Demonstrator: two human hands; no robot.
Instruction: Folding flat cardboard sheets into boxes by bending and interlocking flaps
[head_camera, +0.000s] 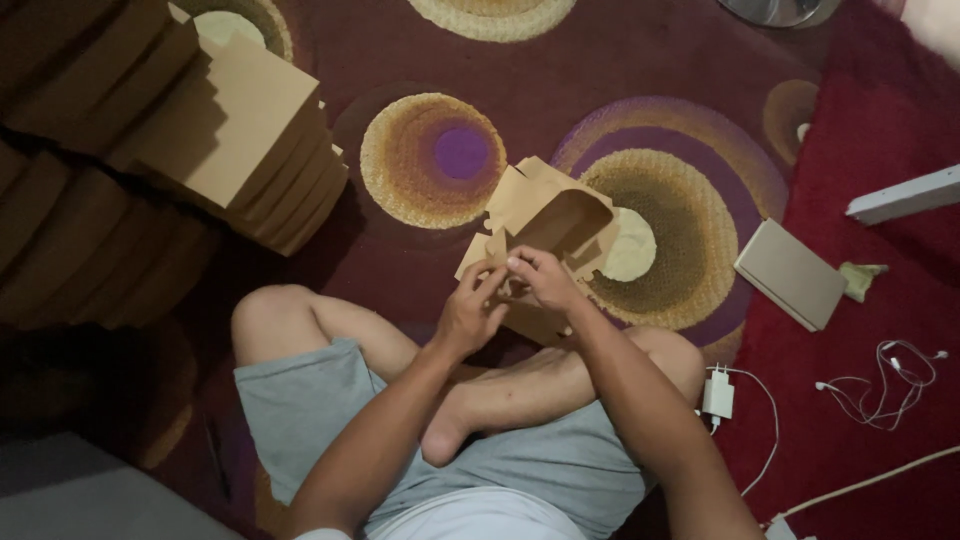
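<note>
Sitting cross-legged on the patterned carpet (400, 60), grey shorts (300, 400) nearest to the camera. Just beyond the knees, left hand (470, 315) and right hand (545, 280) close together, both grips pinching the near flaps of a brown cardboard box (550, 215). Box half folded, tilted, open side up, nothing inside so far as visible; resting over the carpet's round beige pattern. Step in hand, as a judgement: tucking a flap into its slot to lock the wall. Calls for holding the panel steady while pressing the tab in. To the right, white charger (717, 395) with cable, flat folded box (790, 273). Far left corner, tall stack of folded boxes (240, 140), leaning a little.
</note>
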